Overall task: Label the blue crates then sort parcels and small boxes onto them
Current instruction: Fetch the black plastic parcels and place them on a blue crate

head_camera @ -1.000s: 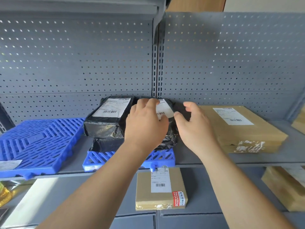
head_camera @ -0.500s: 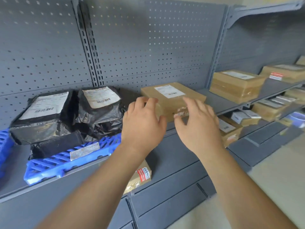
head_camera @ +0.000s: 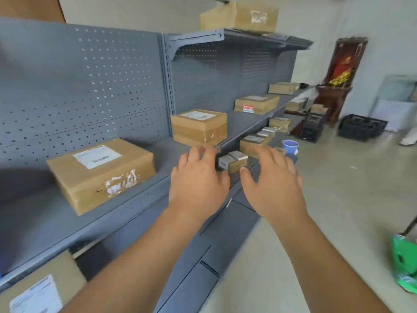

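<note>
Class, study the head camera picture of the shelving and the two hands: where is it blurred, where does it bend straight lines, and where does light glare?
Head view: motion blur smears the green object and the far doorway; wide-angle distortion bows the shelf; tape on the nearest box glares white; both the left hand and right hand stay fairly sharp, open and empty.

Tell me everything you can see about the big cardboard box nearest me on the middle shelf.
The cardboard box is a flat, wide brown carton lying level on the grey metal shelf, turned at an angle to the shelf edge. A white printed shipping label sits on its top, the print too blurred to read. Torn white remnants of tape or label mark its front face. It is closed, and neither hand touches it.
</note>
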### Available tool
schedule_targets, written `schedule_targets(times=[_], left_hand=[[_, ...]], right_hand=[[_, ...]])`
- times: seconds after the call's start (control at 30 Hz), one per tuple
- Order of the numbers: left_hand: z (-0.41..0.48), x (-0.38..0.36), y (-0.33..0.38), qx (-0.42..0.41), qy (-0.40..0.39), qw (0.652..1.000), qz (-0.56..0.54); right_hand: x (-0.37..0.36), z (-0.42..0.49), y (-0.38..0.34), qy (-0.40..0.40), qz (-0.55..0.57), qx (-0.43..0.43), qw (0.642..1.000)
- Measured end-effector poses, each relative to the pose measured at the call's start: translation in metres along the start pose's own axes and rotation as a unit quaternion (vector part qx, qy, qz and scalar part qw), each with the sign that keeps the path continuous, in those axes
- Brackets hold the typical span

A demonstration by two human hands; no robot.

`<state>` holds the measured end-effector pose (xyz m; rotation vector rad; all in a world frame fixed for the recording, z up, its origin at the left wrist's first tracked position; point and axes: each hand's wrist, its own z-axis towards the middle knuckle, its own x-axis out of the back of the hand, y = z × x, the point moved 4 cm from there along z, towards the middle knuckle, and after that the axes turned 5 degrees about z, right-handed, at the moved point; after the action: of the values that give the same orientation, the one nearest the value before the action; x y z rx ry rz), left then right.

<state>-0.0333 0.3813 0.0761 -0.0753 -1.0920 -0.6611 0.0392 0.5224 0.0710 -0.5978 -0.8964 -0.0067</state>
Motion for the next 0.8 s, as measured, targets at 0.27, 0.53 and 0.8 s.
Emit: schedule_targets(times=[0.27, 0.53, 0.8], left_hand=[[0.054, -0.088, 0.171, -0.090, -0.046, 0.993, -0.069], [0.093, -0.173, 0.292, -0.161, -0.104, 0.975, -0.117], [0.181, -0.266, 0.363, -0.200, -0.131, 0.961, -0.141]], right_hand=[[0.077, 0.044, 0.162, 0.032, -0.056, -0.100, 0.993], [0.113, 0.083, 0.282, 0.055, -0.100, -0.182, 0.977], [0.097, 0.170, 0.370, 0.064, -0.145, -0.229, 0.961]])
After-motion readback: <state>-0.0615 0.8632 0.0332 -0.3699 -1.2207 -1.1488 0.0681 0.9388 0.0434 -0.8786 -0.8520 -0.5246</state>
